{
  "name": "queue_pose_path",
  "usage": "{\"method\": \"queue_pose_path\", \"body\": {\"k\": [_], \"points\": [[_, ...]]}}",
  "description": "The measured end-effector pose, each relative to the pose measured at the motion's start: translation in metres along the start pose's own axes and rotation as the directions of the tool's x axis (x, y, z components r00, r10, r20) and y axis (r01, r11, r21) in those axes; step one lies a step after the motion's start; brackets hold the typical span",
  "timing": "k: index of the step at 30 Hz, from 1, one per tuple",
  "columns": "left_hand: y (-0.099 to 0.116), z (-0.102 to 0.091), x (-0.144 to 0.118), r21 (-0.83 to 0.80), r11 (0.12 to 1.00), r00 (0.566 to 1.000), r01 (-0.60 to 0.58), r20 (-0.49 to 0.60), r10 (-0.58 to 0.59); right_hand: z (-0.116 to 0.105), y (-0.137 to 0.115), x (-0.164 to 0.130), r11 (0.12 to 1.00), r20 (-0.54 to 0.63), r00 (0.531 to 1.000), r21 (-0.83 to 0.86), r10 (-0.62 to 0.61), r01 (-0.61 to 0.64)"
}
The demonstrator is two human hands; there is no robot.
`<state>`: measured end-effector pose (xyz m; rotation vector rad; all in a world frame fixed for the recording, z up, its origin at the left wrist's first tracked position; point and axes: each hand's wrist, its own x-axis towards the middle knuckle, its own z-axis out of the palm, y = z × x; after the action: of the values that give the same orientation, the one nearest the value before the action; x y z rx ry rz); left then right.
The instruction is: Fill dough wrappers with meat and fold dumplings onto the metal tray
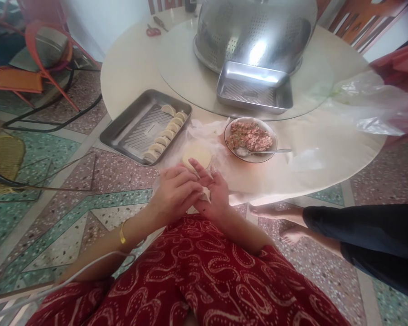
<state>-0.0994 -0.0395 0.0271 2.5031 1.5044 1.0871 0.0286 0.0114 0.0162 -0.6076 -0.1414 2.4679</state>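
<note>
My left hand (pixel 178 188) and my right hand (pixel 217 194) meet close to my body at the table's near edge. Pinched between their fingers is a pale dumpling (pixel 206 194), mostly hidden by the left fingers. Just beyond my fingertips, round dough wrappers (pixel 199 153) lie on thin plastic. A bowl of minced filling (pixel 250 134) stands to the right of them, with a metal spoon (pixel 246 152) resting in it. On the left, a metal tray (pixel 132 131) has a row of several folded dumplings (pixel 169 134) along its right side.
A second metal tray (pixel 255 93) leans against a large perforated metal dome (pixel 255 36) on the glass turntable (pixel 183 81). Clear plastic (pixel 367 104) lies at the right edge. Another person's legs (pixel 360 231) are to the right; chairs (pixel 37 68) stand left.
</note>
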Motion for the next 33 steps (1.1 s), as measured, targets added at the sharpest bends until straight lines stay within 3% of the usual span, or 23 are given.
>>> {"method": "queue_pose_path", "body": {"k": [6,13,18,25,33], "points": [[-0.002,-0.006,0.003,-0.005,1.000,1.000,0.019,0.014,-0.019,0.000,-0.001,0.000,1.000,-0.018,1.000,0.020,0.013,-0.013],[-0.002,0.001,0.002,-0.047,0.999,0.999,0.010,0.033,-0.008,0.001,-0.001,0.002,0.999,-0.007,0.999,0.013,0.032,-0.032],[-0.002,0.000,0.003,-0.018,0.999,0.994,0.041,0.105,-0.039,-0.002,-0.002,0.005,0.995,0.022,0.999,0.091,0.039,-0.041],[-0.002,-0.004,0.008,0.024,0.997,0.986,-0.078,0.148,0.074,-0.015,0.002,0.011,0.993,0.065,0.995,0.087,0.073,-0.078],[-0.005,-0.006,0.008,-0.047,0.997,0.986,-0.069,0.149,0.075,-0.023,0.004,0.014,0.987,0.143,0.988,0.134,0.067,-0.086]]}}
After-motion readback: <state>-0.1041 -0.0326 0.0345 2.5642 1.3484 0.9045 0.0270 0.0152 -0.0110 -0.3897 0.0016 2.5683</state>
